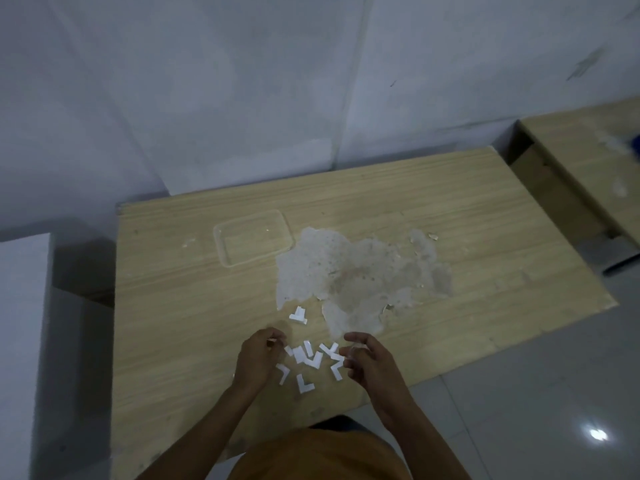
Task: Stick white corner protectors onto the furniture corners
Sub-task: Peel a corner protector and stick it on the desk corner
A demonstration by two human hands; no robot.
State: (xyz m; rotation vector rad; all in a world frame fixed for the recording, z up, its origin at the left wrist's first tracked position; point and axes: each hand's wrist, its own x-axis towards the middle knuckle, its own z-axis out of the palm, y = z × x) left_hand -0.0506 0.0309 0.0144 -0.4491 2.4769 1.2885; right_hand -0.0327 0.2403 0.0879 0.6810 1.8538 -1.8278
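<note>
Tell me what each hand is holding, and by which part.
The left hand pinches a small white piece at its fingertips; which part cannot be told. The right hand holds nothing visible, its fingers loosely curled.

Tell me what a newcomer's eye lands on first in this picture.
First, the big pale patch where the wooden table top's surface has peeled away, right of centre. Next, the scatter of white corner protectors near the front edge, lying between the left hand, which seems to pinch a small white piece, and the right hand, fingers loosely curled. A clear plastic tray sits farther back, left of the patch.
</note>
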